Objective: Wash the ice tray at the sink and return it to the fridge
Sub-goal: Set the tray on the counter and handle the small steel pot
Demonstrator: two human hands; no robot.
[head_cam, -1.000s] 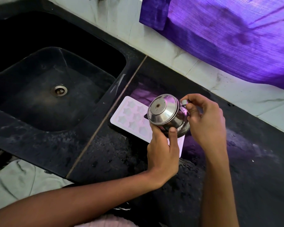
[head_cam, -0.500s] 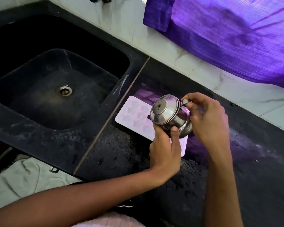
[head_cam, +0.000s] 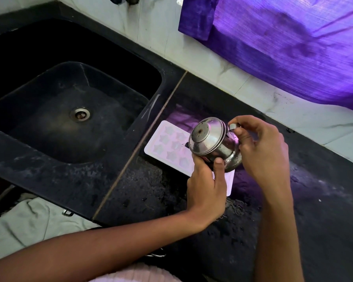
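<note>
Ice tray point(head_cam: 167, 143) lies flat on the counter point(head_cam: 151, 190) just right of the sink point(head_cam: 114, 94). Our left hand point(head_cam: 207, 186) and right hand point(head_cam: 261, 151) both clamp a tilted steel pot point(head_cam: 212, 142) above it. We judge the tray light, bendy, slippery wet; grip its long rims.

Soft daylight is filtered through the purple cloth point(head_cam: 283, 43) at the upper right, and a violet tint is cast on the black counter point(head_cam: 324, 200) just below it. A purple sheen is seen on the counter beside the pot point(head_cam: 210, 143), whose steel lid carries pale glare. The sink point(head_cam: 73, 110), left of the pot, is left dim, its far wall lost in shadow. Focus is sharp throughout. Straight counter edges are bowed toward the frame borders by the wide lens.
</note>
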